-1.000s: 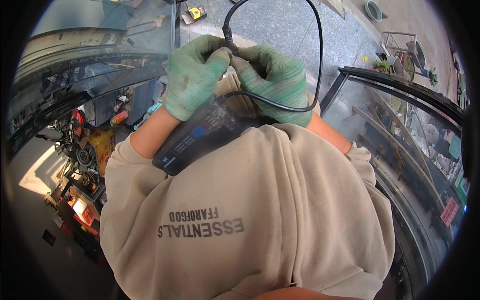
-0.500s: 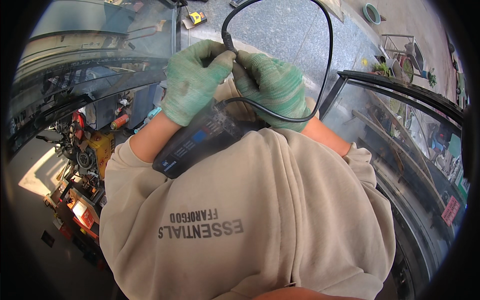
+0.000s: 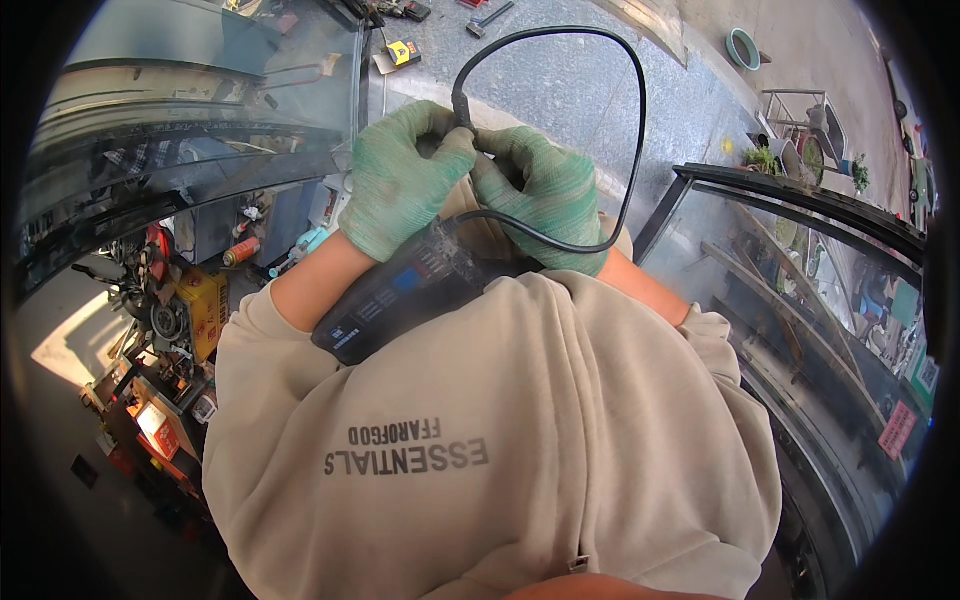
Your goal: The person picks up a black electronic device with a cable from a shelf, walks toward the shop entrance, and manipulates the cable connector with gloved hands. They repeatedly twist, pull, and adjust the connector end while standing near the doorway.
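Note:
In green knit gloves, my left hand [image 3: 400, 185] and my right hand [image 3: 545, 190] meet in front of my chest. My left thumb and fingers pinch the thick sleeved end [image 3: 461, 112] of a black cable. Close beside it, my right fingers are closed at the cable's tip; the tip itself is hidden. From there the cable [image 3: 641, 100] loops up and around to the right, crosses over my right glove and runs to a dark box-shaped device [image 3: 375, 305] with a blue label. This device rests against my front, under my left forearm, partly covered by hands and sleeve.
Black-framed glass panels flank me, one on the left [image 3: 250, 90] and one on the right [image 3: 780, 260]. On the grey floor ahead lie a hammer [image 3: 490, 20] and a yellow-and-black carton [image 3: 403, 53]. A green basin [image 3: 743, 48] stands farther right. Clutter fills the lower left.
Both hands sit slightly lower in the picture, and the top of the cable loop has come into view. More floor with the hammer shows ahead. The grip on the cable end looks the same.

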